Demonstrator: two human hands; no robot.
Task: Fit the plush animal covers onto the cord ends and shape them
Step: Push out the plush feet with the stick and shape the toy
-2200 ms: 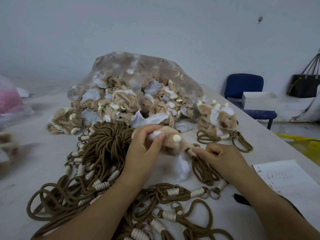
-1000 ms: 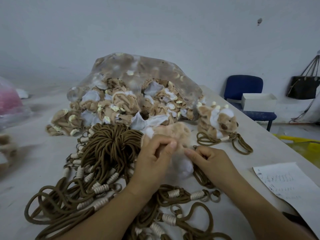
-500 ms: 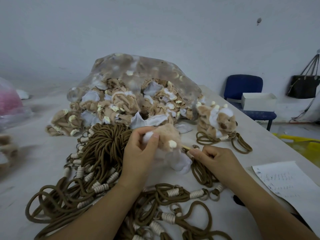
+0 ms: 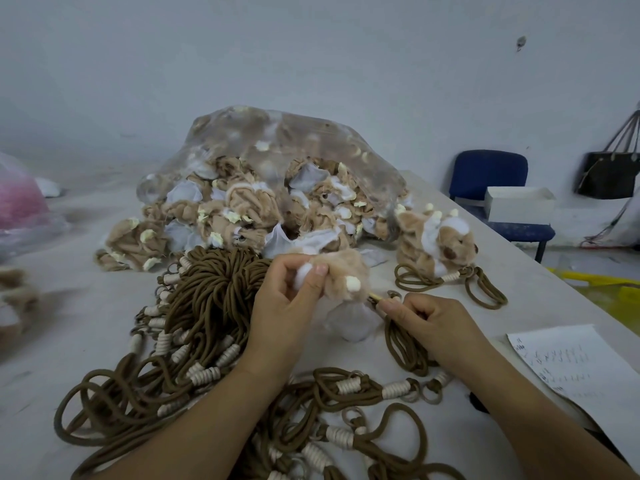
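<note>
Left hand [image 4: 284, 303] pinches plush cover [image 4: 341, 277] above worktop [image 4: 69, 334]. Right hand [image 4: 429, 323] grips brown cord [image 4: 405, 344], its end touching the cover's underside.

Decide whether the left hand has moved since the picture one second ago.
Yes. The left hand, holding the cover, has shifted left, away from the finished toy, which has stayed put.

A soft tan plush cover [image 4: 341, 277] with a white fluffy bit and a small cream ear is pinched in the left hand [image 4: 280, 306]. The brown cord [image 4: 403, 344] hangs in loops from the right hand [image 4: 429, 327], its tip pinched just beside the cover's lower edge
</note>
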